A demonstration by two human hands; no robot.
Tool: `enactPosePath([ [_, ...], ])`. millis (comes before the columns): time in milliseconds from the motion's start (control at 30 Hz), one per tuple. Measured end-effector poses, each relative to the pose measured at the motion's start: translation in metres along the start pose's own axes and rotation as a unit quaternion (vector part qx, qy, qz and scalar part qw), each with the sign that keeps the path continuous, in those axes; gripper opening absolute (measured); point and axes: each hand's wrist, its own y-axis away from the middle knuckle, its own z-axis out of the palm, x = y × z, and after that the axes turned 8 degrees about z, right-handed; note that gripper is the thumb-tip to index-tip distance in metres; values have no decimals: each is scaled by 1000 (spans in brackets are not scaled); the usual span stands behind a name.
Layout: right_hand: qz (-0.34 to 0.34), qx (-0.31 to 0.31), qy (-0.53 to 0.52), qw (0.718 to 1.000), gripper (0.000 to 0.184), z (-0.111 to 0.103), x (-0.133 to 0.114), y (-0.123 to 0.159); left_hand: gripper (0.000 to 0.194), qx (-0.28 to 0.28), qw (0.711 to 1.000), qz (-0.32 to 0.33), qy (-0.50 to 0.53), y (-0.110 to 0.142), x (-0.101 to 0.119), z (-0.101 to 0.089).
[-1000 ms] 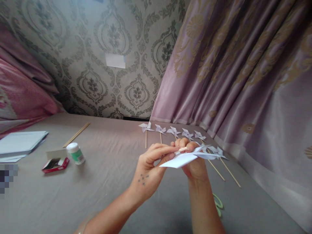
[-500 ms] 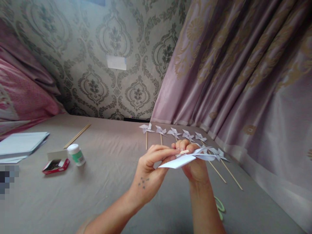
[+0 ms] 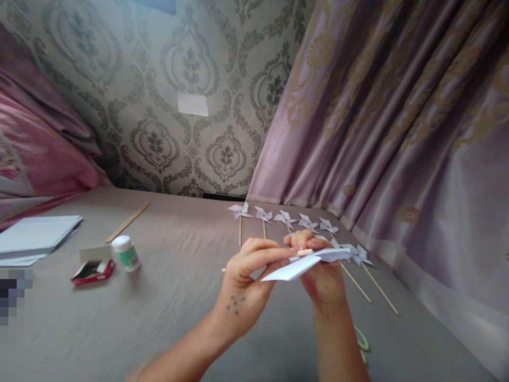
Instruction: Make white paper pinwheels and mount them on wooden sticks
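paper pinwheel (image 3: 293,269) juts from left fingers (image 3: 264,257) and right fingers (image 3: 307,237), both pinching it

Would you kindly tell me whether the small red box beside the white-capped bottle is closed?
No, the red box is open, with its flap raised and dark contents showing inside.

A folded white paper piece (image 3: 290,271) is between the left hand (image 3: 246,278) and right hand (image 3: 325,281), lower centre. On the grey cloth surface (image 3: 170,297), white paper sheets (image 3: 37,233) lie left; rightward, an open red cardboard box (image 3: 93,271), then a white-and-green plastic bottle (image 3: 126,253); thin wooden sticks (image 3: 128,223) behind; white paper pinwheels (image 3: 285,218) centre-right.
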Motion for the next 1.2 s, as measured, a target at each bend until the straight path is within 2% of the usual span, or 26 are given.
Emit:
enactPosePath([
  [200, -11, -14, 12, 1000, 9, 1, -3, 1, 19, -11, 1000, 16, -5, 2, 1, -1],
  [633, -6, 19, 7, 1000, 10, 6, -1, 1, 22, -4, 1000, 26, -13, 3, -4, -1],
  [733, 12, 86, 13, 996, 15, 9, 2, 1, 17, 20, 1000, -9, 7, 2, -5, 1],
  [800, 26, 152, 16, 988, 22, 12, 6, 2, 16, 41, 997, -55, 28, 1, -7, 2],
  [867, 39, 192, 25, 980, 26, 14, 10, 2, 17, 55, 991, -104, 56, 0, -10, 4],
  [1033, 73, 196, 72, 975, 23, 14, 19, 2, 20, 86, 973, -175, 127, 0, -20, 8],
  [1200, 92, 223, 81, 967, 25, 16, 23, -1, 21, 97, 965, -206, 127, 2, -26, 8],
])
